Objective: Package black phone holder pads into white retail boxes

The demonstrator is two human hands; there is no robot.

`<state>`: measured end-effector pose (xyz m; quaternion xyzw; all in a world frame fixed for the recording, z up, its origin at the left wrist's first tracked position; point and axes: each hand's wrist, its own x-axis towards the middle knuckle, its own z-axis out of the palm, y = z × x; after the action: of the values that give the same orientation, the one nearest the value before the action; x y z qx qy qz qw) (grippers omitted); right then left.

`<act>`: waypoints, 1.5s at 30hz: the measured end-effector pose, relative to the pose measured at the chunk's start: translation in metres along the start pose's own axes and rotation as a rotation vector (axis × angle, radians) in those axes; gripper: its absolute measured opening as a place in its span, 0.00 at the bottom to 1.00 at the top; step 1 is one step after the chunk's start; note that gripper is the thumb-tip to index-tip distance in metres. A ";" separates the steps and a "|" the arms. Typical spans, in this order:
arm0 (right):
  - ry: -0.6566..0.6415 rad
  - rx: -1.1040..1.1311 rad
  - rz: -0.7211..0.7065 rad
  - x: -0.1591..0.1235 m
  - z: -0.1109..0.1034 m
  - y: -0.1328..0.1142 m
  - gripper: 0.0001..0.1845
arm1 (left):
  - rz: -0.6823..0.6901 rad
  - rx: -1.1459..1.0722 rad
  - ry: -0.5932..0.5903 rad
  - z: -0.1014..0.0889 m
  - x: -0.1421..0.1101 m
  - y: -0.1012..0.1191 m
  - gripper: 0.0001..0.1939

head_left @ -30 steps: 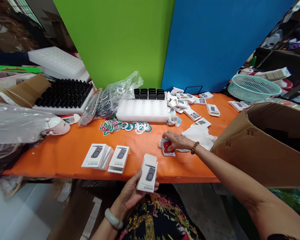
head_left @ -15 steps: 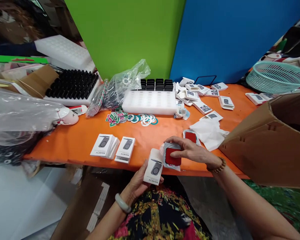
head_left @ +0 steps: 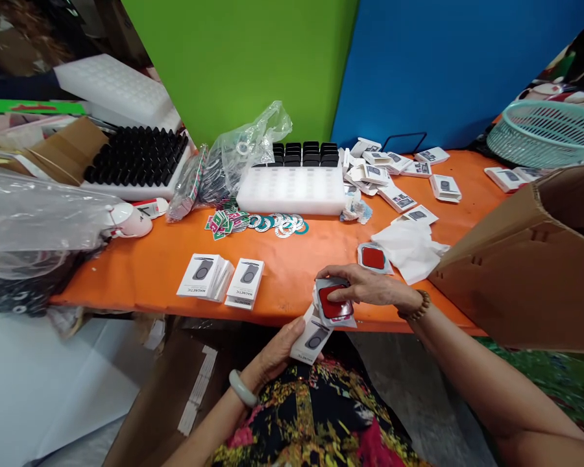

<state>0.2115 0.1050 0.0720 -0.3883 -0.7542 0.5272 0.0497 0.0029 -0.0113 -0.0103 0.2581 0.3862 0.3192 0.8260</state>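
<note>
My left hand [head_left: 283,350] is closed round a small white box [head_left: 311,338] printed "MAGNETIC", which tilts at the table's front edge. Between the fingers and thumb of my right hand [head_left: 367,285] is a red square device in a clear bag [head_left: 335,303]. This bagged device overlaps the box's upper end; whether any of it is inside the box I cannot tell. Another red bagged device [head_left: 372,258] lies on the table just beyond my right wrist. To the left stand a stack of printed white boxes [head_left: 202,277] and a smaller stack [head_left: 244,281] beside it.
On the orange table [head_left: 282,259], a white foam tray [head_left: 292,191] holds black pieces at the back. Round stickers [head_left: 285,225] and small cards [head_left: 224,222] lie before it. Flattened white boxes [head_left: 374,174] are heaped right of it. A large carton [head_left: 511,259] stands far right.
My left hand has tipped the white box to the right and moved slightly right. The bagged red device in my right hand now overlaps the box's upper end.
</note>
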 end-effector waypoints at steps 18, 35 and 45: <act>0.196 0.335 0.027 0.015 0.009 0.007 0.24 | -0.021 -0.102 -0.094 -0.006 0.002 -0.002 0.33; 0.547 0.409 -0.049 0.020 0.045 0.007 0.16 | -0.087 -0.321 0.055 0.002 0.005 0.001 0.34; 0.499 0.090 -0.105 0.007 0.056 0.007 0.12 | -0.055 -0.310 0.057 -0.005 0.010 -0.010 0.33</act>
<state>0.1834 0.0686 0.0388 -0.4639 -0.7135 0.4448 0.2789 0.0073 -0.0099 -0.0242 0.1075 0.3625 0.3594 0.8532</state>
